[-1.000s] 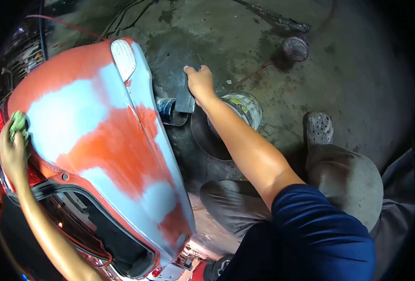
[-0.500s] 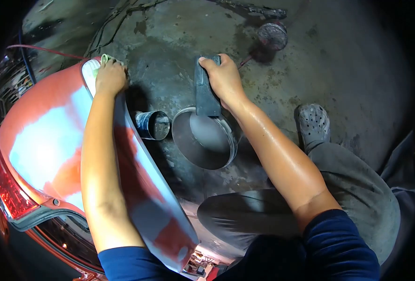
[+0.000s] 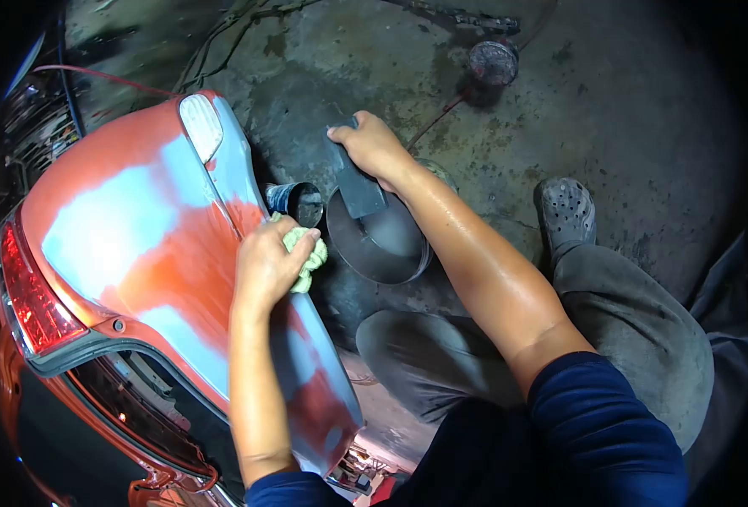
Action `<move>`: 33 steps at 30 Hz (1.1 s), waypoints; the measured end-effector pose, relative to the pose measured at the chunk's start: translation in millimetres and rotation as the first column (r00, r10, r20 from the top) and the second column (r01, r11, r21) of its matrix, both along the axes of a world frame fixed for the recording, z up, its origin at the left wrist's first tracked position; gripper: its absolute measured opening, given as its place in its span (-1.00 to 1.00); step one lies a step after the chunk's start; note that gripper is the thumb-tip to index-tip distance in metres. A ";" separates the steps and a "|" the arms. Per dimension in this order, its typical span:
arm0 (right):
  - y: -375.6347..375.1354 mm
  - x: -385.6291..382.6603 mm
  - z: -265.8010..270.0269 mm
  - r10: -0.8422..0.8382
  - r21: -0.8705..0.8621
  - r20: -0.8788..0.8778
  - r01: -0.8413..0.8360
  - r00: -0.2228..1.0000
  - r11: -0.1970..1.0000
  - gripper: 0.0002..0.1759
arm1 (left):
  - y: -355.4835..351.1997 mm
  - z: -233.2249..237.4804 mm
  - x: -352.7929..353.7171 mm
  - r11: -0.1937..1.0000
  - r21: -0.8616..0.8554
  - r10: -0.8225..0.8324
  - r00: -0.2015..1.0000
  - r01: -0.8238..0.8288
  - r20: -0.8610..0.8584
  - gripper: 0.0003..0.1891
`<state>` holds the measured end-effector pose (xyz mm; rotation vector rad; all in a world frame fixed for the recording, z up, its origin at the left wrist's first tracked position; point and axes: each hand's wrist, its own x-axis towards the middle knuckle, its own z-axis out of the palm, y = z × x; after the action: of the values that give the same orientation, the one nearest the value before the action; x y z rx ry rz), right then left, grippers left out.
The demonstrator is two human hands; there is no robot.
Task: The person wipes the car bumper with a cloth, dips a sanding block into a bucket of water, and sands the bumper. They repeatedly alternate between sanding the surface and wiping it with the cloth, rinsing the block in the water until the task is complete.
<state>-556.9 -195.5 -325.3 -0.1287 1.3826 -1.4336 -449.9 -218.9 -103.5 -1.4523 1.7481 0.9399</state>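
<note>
A light green cloth (image 3: 308, 256) is bunched in my left hand (image 3: 266, 264), beside the edge of an orange car panel (image 3: 192, 262) with pale blue-grey patches. My right hand (image 3: 369, 148) grips a dark sanding block (image 3: 360, 188) by its upper end. The block's lower end is over the mouth of a round bucket (image 3: 378, 266). A smaller can (image 3: 296, 201) with grey contents stands between the panel and the bucket. Near the top of the panel is a white lamp (image 3: 201, 127).
A red tail light (image 3: 36, 291) is at the far left, above a dark window opening. A round container (image 3: 494, 63) stands on the wet concrete floor, near cables at the top. My foot in a grey clog (image 3: 566, 211) is at the right.
My left hand has moved with the cloth from the lamp down and right to the panel's edge. My right hand and the block have shifted slightly left, and the block tilts more. The view has shifted.
</note>
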 end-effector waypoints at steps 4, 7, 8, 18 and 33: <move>8.1 -10.0 12.5 0.191 -0.109 0.095 -0.180 0.977 0.978 -0.49 | 52.5 -55.8 39.9 0.825 -0.564 -0.233 0.885 -0.039 -0.402 -0.74; 7.8 -17.5 9.6 0.260 -0.171 -0.018 -0.259 0.965 0.951 -0.54 | 73.5 -89.0 22.8 0.667 -0.670 -0.187 0.797 -0.327 -0.575 -0.76; 16.2 -25.6 19.0 0.279 -0.198 -0.008 -0.275 0.960 0.941 -0.56 | 74.3 -95.4 17.0 0.649 -0.643 -0.142 0.766 -0.407 -0.627 -0.76; 33.8 -64.6 39.4 0.349 -0.421 0.137 -0.265 0.927 0.868 -0.63 | 34.9 -104.7 -7.2 0.568 -0.386 0.091 0.522 -0.727 -0.848 -0.77; 36.3 -93.4 59.3 0.422 -0.559 0.059 -0.320 0.905 0.765 -0.72 | 27.6 -89.5 -5.2 0.534 -0.326 0.132 0.458 -0.780 -0.879 -0.78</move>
<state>-650.3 -159.2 -266.0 -0.5937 0.7124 -1.4111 -455.2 -191.3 -193.1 -2.4621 2.5737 1.4735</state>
